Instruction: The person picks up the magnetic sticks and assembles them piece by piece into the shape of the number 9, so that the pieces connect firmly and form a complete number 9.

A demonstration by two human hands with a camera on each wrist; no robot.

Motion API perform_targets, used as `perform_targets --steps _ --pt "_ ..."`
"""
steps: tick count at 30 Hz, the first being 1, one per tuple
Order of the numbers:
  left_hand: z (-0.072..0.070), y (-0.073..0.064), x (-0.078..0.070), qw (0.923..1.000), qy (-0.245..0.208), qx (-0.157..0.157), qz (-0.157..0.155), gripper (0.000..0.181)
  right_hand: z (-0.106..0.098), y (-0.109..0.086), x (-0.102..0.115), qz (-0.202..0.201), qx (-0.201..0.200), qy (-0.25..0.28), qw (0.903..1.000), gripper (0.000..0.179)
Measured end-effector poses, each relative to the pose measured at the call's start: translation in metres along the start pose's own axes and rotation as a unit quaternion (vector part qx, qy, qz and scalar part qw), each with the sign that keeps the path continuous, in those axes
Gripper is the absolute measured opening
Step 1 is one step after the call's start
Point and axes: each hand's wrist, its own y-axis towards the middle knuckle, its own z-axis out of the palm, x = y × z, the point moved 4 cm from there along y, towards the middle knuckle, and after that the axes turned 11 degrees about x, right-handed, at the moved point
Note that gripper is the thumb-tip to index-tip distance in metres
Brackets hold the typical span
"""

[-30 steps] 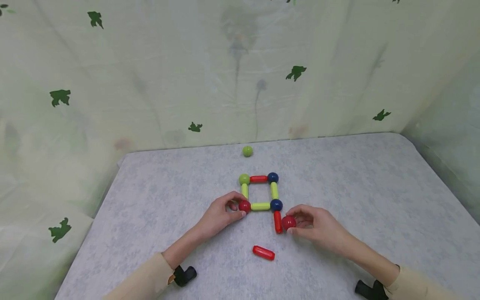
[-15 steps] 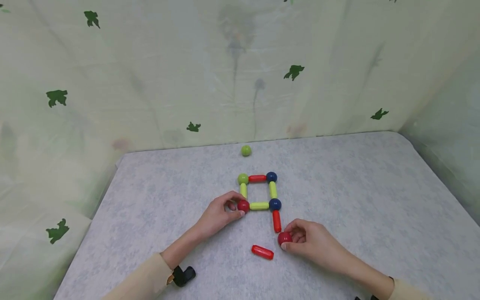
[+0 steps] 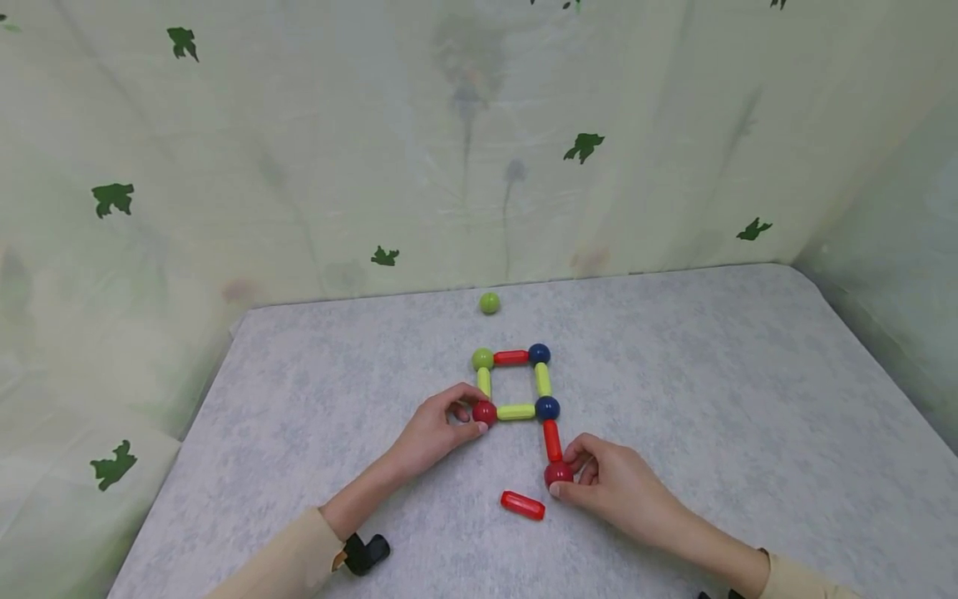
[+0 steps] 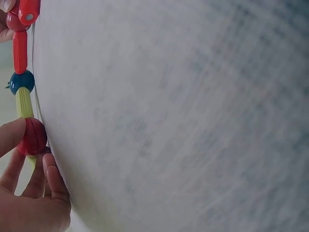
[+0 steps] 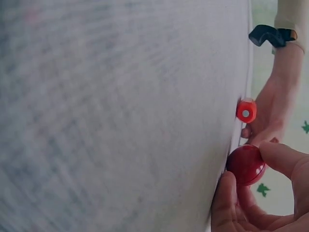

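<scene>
My left hand (image 3: 441, 428) pinches a red ball (image 3: 484, 413) at the near left corner of a square of rods and balls. The square's other corners are a green ball (image 3: 482, 358) and two dark blue balls, one at the far right (image 3: 539, 354) and one at the near right (image 3: 547, 408). From the near blue ball a red rod (image 3: 551, 440) runs toward me. At that rod's near end my right hand (image 3: 617, 487) pinches a second red ball (image 3: 558, 475). In the right wrist view, thumb and fingers hold this ball (image 5: 246, 165) low at the tabletop.
A loose red rod (image 3: 522, 505) lies on the grey tabletop (image 3: 314, 358) just in front of the right hand's ball. Behind the square sits a lone green ball (image 3: 490, 303). A pale curtain (image 3: 314, 150) with green leaf shapes hangs behind the table.
My right hand has brought its red ball from beside the red rod toward me and left, to the rod's near end. The left hand keeps its grip in place.
</scene>
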Motion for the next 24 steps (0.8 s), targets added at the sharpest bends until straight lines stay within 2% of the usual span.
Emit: perform_targets --steps 5,14,24 --pt "-0.0001 0.0005 0.0007 1.0000 0.002 0.001 -0.003 0.030 0.0010 0.0000 0.0005 -0.007 0.017 -0.004 0.9998 0.036" --pt "0.0005 -0.0012 0.0011 1.0000 0.002 0.003 -0.005 0.031 0.0009 -0.0019 0.0016 -0.058 0.055 -0.031 0.9963 0.032" --pt "0.0005 -0.0002 0.0014 1.0000 0.001 0.001 -0.001 0.030 -0.0023 0.0010 -0.0040 -0.114 0.102 -0.017 0.9881 0.033"
